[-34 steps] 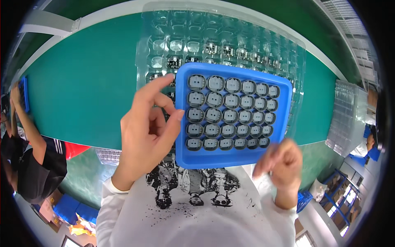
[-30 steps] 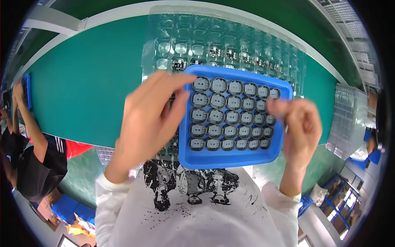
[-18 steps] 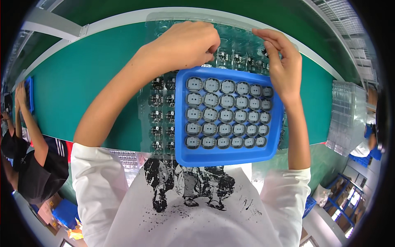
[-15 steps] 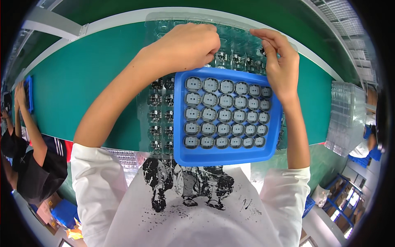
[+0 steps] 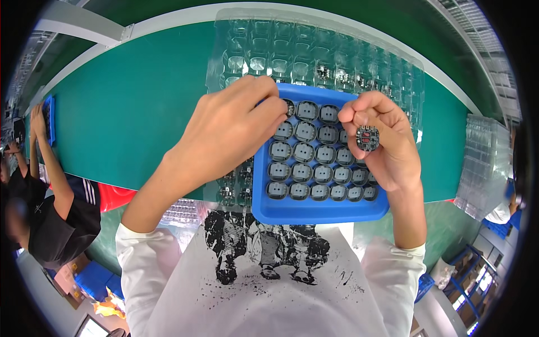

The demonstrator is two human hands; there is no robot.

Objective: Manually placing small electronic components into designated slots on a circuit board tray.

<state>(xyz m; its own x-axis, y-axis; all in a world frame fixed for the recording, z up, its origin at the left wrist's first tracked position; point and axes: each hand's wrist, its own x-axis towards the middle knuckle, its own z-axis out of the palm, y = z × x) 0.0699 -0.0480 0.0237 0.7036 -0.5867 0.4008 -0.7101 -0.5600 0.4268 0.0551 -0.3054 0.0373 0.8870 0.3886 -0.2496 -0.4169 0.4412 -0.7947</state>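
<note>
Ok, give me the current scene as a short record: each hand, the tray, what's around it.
Left hand: fingertips over the blue tray's far-left corner; what they grip, if anything, is hidden
Right hand: holds a small round circuit board above the tray's right side
Blue tray: holds rows of round grey housings
Clear blister tray: partly under the blue tray, circuit boards in some pockets
Right side: stacked clear trays

The table (image 5: 129, 118) is green, the tray (image 5: 320, 216) blue, its housings (image 5: 304, 152) grey, the circuit board (image 5: 368, 138) black; the white shirt (image 5: 247, 314) bears black printed figures.
</note>
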